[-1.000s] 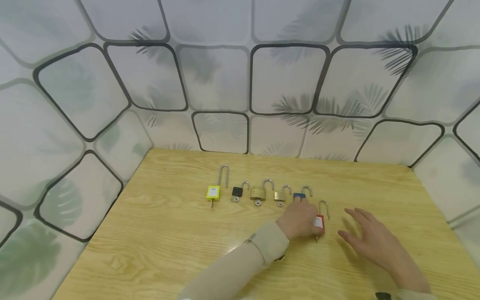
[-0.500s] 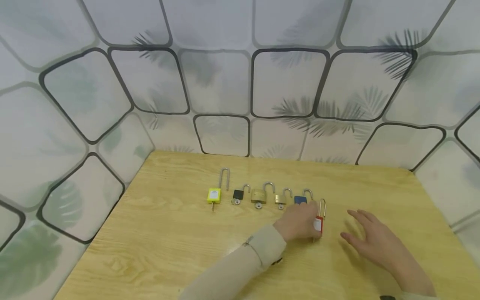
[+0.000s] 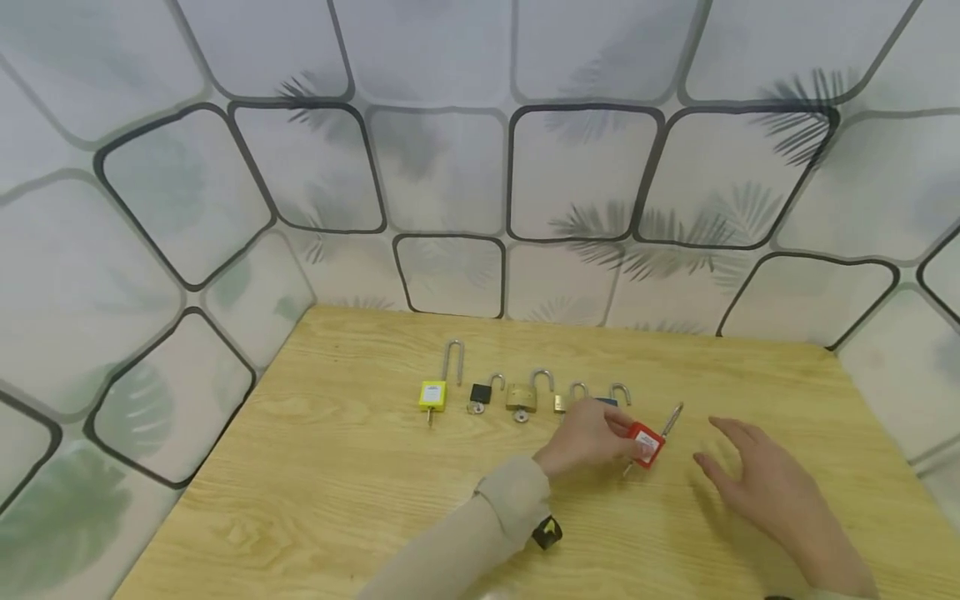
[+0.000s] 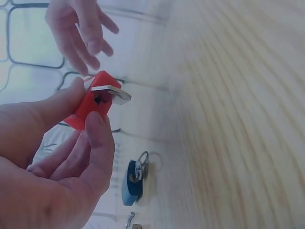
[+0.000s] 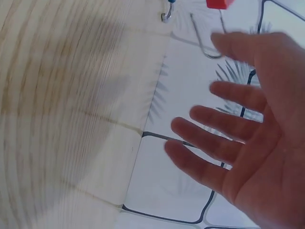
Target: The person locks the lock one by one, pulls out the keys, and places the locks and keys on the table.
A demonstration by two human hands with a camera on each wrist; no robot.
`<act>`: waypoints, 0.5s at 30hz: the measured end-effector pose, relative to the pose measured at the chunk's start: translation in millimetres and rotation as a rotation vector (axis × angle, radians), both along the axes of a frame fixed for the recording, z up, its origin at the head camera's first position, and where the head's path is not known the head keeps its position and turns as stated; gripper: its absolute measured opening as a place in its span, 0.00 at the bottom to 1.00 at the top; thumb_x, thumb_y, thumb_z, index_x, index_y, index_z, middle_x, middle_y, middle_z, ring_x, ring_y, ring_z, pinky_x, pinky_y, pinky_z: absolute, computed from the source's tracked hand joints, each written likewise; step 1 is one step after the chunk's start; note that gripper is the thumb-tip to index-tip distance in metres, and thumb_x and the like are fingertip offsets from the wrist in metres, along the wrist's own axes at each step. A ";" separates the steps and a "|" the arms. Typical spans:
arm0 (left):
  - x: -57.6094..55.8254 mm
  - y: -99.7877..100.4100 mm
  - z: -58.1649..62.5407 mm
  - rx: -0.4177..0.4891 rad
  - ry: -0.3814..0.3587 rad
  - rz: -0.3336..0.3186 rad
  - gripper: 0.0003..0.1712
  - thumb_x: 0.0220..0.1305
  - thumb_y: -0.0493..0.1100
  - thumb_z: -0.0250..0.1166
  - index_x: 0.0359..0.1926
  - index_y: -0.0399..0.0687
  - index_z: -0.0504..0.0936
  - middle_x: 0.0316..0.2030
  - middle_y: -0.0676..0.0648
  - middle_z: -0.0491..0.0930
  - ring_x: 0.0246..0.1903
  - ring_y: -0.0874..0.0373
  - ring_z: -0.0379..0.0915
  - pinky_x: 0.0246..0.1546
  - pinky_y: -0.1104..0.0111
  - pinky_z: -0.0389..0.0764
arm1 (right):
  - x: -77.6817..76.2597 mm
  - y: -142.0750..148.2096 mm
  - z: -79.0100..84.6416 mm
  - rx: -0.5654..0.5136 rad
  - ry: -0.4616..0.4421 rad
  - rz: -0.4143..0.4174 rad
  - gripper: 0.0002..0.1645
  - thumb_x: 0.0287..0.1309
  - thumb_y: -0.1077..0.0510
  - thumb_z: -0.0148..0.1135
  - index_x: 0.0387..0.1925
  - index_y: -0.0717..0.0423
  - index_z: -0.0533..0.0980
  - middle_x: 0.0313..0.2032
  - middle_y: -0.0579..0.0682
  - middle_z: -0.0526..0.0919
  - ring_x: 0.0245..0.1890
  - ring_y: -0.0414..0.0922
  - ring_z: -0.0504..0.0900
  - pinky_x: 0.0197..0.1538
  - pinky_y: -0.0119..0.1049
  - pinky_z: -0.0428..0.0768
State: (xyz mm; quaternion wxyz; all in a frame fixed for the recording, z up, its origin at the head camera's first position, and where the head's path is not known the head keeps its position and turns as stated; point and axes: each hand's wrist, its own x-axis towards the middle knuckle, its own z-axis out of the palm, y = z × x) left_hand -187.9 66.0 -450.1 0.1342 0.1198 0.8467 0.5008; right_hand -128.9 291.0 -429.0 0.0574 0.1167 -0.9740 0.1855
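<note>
Between thumb and fingers my left hand [image 3: 588, 437] pinches a red padlock [image 3: 647, 444] with a white label. Its shackle stands open and points up to the right. In the left wrist view a key [image 4: 112, 91] sticks out of the red body's underside, and the padlock is off the table. To its right my right hand [image 3: 772, 492] hovers over the table, fingers spread and holding nothing. A blue padlock [image 4: 132, 183] with a keyring lies just behind the left hand, partly covered by it in the head view.
Left of the blue padlock a row of open padlocks lies on the wooden table [image 3: 337, 492]: a small brass one [image 3: 560, 404], a larger brass one [image 3: 521, 398], a black one [image 3: 481, 394] and a yellow one [image 3: 432, 395]. A patterned curtain [image 3: 450, 175] borders the table's back.
The left hand has picked the red padlock up off the table and tilted it, so its shackle now leans right. My right hand has stayed nearly in place, fingers spread.
</note>
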 end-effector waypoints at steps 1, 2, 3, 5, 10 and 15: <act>0.9 -0.1 1.5 0.017 -0.017 0.005 0.15 0.45 0.47 0.79 0.36 0.49 0.89 0.28 0.57 0.86 0.25 0.68 0.76 0.24 0.73 0.81 | -0.2 0.0 0.7 -0.008 0.024 -0.010 0.35 0.62 0.46 0.62 0.60 0.69 0.70 0.54 0.77 0.73 0.48 0.74 0.73 0.41 0.72 0.74; 1.8 -0.3 2.7 0.030 -0.036 0.008 0.14 0.46 0.47 0.79 0.35 0.49 0.89 0.27 0.57 0.86 0.24 0.68 0.77 0.24 0.72 0.80 | -0.7 -0.2 1.1 -0.019 0.059 -0.015 0.33 0.61 0.49 0.63 0.59 0.69 0.71 0.52 0.77 0.75 0.46 0.73 0.75 0.38 0.71 0.75; 2.9 -0.9 4.0 0.037 -0.053 0.007 0.14 0.46 0.47 0.79 0.35 0.50 0.89 0.26 0.57 0.86 0.24 0.68 0.77 0.25 0.72 0.80 | -1.1 -0.6 1.5 -0.032 0.102 -0.014 0.32 0.61 0.51 0.64 0.59 0.68 0.72 0.51 0.76 0.77 0.44 0.72 0.77 0.35 0.69 0.77; 5.4 -2.5 6.5 0.040 -0.077 -0.006 0.14 0.46 0.47 0.78 0.35 0.50 0.89 0.26 0.58 0.86 0.24 0.68 0.77 0.26 0.72 0.80 | -2.6 -2.1 1.5 -0.065 0.214 0.017 0.29 0.56 0.57 0.68 0.57 0.68 0.74 0.46 0.74 0.80 0.38 0.68 0.80 0.30 0.65 0.79; 14.7 -9.7 13.6 0.078 -0.111 -0.040 0.15 0.47 0.45 0.78 0.38 0.47 0.89 0.28 0.56 0.87 0.23 0.67 0.79 0.28 0.71 0.82 | -6.7 -9.7 2.5 -0.110 0.430 0.129 0.32 0.44 0.68 0.71 0.56 0.60 0.77 0.41 0.62 0.85 0.33 0.55 0.83 0.25 0.54 0.83; 21.8 -18.7 18.1 0.078 -0.086 -0.047 0.16 0.46 0.47 0.78 0.38 0.49 0.89 0.29 0.56 0.87 0.26 0.68 0.78 0.26 0.71 0.81 | -9.2 -15.4 5.3 -0.129 0.538 0.220 0.27 0.37 0.71 0.72 0.46 0.58 0.83 0.38 0.53 0.85 0.31 0.47 0.83 0.22 0.41 0.81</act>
